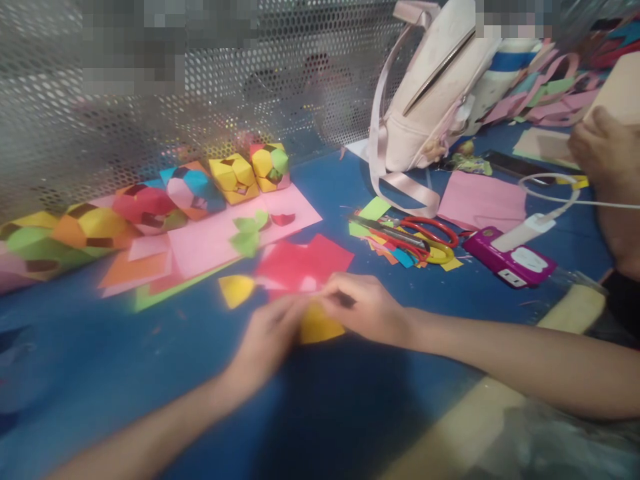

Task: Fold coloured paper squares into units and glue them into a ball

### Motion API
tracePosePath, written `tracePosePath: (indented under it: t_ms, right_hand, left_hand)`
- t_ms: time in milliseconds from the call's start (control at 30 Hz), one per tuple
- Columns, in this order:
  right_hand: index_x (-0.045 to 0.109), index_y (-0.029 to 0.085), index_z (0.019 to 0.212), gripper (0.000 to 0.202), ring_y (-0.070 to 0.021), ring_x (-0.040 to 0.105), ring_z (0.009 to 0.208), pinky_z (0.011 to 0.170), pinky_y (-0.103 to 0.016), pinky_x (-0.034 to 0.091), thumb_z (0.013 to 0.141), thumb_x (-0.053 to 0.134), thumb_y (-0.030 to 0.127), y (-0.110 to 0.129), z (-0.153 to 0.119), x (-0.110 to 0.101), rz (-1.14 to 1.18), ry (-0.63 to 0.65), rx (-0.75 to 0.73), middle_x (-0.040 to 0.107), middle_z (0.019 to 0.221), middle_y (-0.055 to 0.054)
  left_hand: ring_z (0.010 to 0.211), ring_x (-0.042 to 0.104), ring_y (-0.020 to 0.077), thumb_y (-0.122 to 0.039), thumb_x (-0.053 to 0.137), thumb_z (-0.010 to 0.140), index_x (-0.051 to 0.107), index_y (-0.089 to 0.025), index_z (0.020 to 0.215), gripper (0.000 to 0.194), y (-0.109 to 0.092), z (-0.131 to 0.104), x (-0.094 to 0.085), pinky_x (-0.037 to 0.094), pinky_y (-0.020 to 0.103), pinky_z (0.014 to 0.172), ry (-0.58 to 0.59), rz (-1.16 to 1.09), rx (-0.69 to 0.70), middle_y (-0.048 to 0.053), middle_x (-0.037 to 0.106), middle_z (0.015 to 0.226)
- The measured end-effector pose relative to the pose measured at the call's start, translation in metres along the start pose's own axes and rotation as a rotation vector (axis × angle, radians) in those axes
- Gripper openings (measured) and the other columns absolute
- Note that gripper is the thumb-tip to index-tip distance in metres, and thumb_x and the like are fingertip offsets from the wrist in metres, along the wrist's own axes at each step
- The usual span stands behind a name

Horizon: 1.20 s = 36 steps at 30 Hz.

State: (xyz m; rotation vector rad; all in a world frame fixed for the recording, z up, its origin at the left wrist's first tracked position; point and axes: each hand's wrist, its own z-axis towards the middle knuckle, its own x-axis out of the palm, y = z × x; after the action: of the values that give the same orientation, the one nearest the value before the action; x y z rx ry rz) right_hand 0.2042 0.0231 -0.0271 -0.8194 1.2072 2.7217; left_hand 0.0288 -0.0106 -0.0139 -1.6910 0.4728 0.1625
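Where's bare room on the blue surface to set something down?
Free: blue surface between left forearm and orange paper; the shadowed patch between both forearms. Crowded: along the mesh panel, lined with paper balls; beyond the right forearm, with scissors and purple device.

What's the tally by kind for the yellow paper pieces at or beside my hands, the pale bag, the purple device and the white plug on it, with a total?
Yellow paper pieces: 2
Pale bag: 1
Purple device: 1
White plug: 1
Total: 5
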Motion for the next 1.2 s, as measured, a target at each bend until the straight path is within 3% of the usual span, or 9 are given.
tracePosePath:
  t_ms: [333, 667, 800, 1000, 1200]
  right_hand:
    - [0.051, 0.016, 0.069, 0.013, -0.0074, 0.046, 0.054, 0.053, -0.018, 0.041, 0.082, 0.049, 0.013, 0.0003, -0.0004, 0.0003, 0.01, 0.006, -0.028, 0.049, 0.059, 0.002]
    - [0.05, 0.017, 0.069, 0.013, -0.0076, 0.046, 0.055, 0.053, -0.019, 0.041, 0.081, 0.05, 0.012, 0.001, -0.0017, -0.0001, 0.034, 0.022, -0.023, 0.05, 0.06, 0.002]
    - [0.049, 0.017, 0.069, 0.013, -0.0073, 0.045, 0.054, 0.052, -0.019, 0.04, 0.08, 0.05, 0.011, 0.0013, -0.0021, 0.0006, 0.036, 0.02, -0.029, 0.05, 0.06, 0.003]
    - [0.051, 0.017, 0.073, 0.012, -0.0078, 0.046, 0.055, 0.054, -0.019, 0.041, 0.084, 0.049, 0.014, 0.0019, -0.0014, 0.0009, 0.056, 0.06, 0.02, 0.049, 0.062, 0.003]
    - [0.052, 0.018, 0.088, 0.006, -0.0144, 0.055, 0.082, 0.074, -0.028, 0.047, 0.088, 0.047, 0.017, 0.0022, 0.0004, -0.0023, 0.005, 0.013, -0.059, 0.056, 0.084, -0.005]
  left_hand:
    - [0.055, 0.049, 0.0114, -0.033, 0.047, 0.082, 0.062, -0.016, 0.067, 0.027, -0.0022, 0.002, 0.0018, 0.04, 0.02, 0.052, -0.065, 0.114, 0.092, -0.001, 0.06, 0.06]
    - [0.058, 0.052, 0.0116, -0.03, 0.046, 0.085, 0.065, -0.015, 0.075, 0.026, 0.005, -0.0002, 0.0011, 0.041, 0.019, 0.053, -0.04, 0.143, 0.2, 0.001, 0.063, 0.065]
    - [0.054, 0.047, 0.0103, -0.032, 0.045, 0.086, 0.063, -0.015, 0.071, 0.029, 0.0017, -0.0019, 0.0015, 0.038, 0.019, 0.05, -0.022, 0.117, 0.177, -0.001, 0.058, 0.061]
    - [0.063, 0.054, 0.014, -0.035, 0.047, 0.085, 0.068, -0.016, 0.079, 0.029, -0.0007, -0.0001, 0.0019, 0.042, 0.022, 0.058, -0.004, 0.039, 0.105, 0.001, 0.064, 0.068]
    - [0.074, 0.059, 0.0177, -0.044, 0.049, 0.083, 0.067, -0.015, 0.079, 0.035, 0.0046, 0.0044, 0.0016, 0.046, 0.025, 0.067, -0.093, -0.018, -0.01, 0.003, 0.067, 0.076]
